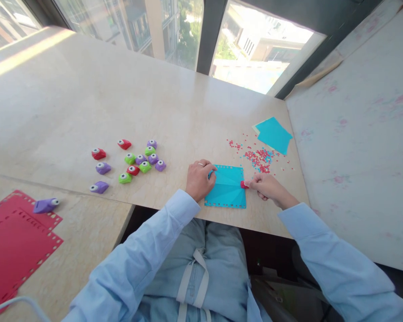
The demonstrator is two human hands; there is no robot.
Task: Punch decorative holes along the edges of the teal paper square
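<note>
A square sheet of blue paper point(224, 188) with crease lines lies near the table's front edge. Small punched holes run along its top and bottom edges. My left hand point(200, 180) rests on the paper's left side, its fingers bent over the edge and pressing it down. At the right edge, my right hand point(267, 187) is closed around a small red craft punch point(244, 184), which sits on the paper's border. Most of that punch is covered by my fingers.
Several red, green and purple craft punches point(140, 159) stand to the left. Red and blue paper bits point(260, 158) are scattered beyond my right hand, near stacked blue sheets point(274, 135). Red punched sheets point(16, 250) with a purple punch point(46, 205) lie lower left. A wall point(356, 147) bounds the right.
</note>
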